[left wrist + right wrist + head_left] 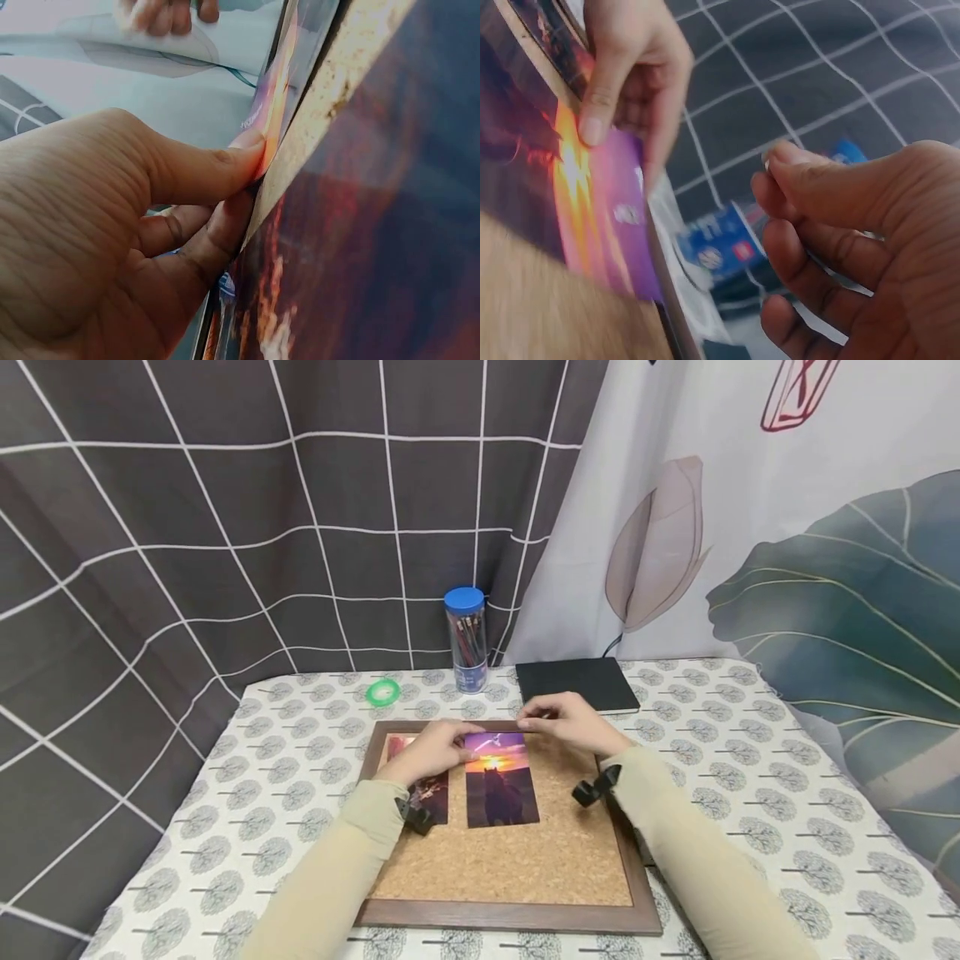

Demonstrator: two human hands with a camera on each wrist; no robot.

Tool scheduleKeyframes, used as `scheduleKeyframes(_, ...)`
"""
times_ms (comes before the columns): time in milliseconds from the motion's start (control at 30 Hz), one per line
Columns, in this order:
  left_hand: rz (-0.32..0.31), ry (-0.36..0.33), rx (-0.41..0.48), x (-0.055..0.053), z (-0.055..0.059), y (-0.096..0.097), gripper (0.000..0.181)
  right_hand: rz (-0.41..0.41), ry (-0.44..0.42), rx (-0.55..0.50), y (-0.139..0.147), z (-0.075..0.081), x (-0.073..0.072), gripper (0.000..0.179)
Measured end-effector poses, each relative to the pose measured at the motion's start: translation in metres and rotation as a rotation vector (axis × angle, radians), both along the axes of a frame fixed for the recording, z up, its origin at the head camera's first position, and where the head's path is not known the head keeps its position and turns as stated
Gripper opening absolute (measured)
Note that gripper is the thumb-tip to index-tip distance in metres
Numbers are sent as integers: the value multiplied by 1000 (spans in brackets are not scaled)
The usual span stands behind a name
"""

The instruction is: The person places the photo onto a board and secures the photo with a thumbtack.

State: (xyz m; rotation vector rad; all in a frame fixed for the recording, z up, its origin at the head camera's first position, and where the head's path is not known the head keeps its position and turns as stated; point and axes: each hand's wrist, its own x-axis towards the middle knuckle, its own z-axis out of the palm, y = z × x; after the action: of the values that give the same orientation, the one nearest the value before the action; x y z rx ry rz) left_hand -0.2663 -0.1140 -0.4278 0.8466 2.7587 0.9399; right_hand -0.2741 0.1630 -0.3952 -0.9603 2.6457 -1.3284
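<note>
A photo print [501, 781] of a dark horse against a purple and orange sunset lies on the framed cork board [502, 868]. My left hand [437, 750] pinches its upper left edge between thumb and fingers, as the left wrist view also shows. My right hand [564, 720] is just off the photo's top right corner, by the upper frame. Its thumb and forefinger pinch a small pale piece [768, 160], too small and blurred to identify. A second, darker photo [433, 797] lies to the left, partly hidden beneath my left hand and wrist.
Behind the board are a green tape roll [371, 693], a clear pencil tub [467, 643] with a blue lid, and a black notebook-like item [573, 685]. A tree-patterned cloth [292, 814] covers the table. Curtains [315, 527] hang behind.
</note>
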Motion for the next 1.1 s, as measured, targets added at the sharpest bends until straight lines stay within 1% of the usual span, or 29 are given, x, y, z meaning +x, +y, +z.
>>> scheduleKeyframes(100, -13, 8, -19, 1, 1, 2, 42, 9, -15, -13, -20, -11, -9, 8)
scheduleKeyframes(200, -20, -9, -31, 1, -1, 3, 44, 25, -48, -12, -28, -31, -15, 9)
scheduleKeyframes(300, -19, -21, -37, 1, -4, 4, 45, 26, -34, 12, -28, -50, -15, 7)
scheduleKeyframes(367, -11, -27, -34, 1, -6, 4, 45, 20, 3, 25, -27, -58, -15, 6)
scheduleKeyframes(467, -8, -18, -40, 0, -7, 4, 45, 8, 38, 17, -28, -59, -14, 6)
scheduleKeyframes(700, -40, 46, -100, 0, -3, 2, 43, 67, 102, 25, -26, -60, -21, 5)
scheduleKeyframes(767, -44, 48, -101, 0, -3, 1, 43, 86, 109, 32, -27, -60, -20, 5)
scheduleKeyframes(900, -39, 28, -93, -1, -6, -1, 43, 124, 115, 31, -29, -60, -19, 6)
scheduleKeyframes(1100, -44, 40, -83, -2, -7, -3, 42, 126, 134, 28, -30, -62, -20, 4)
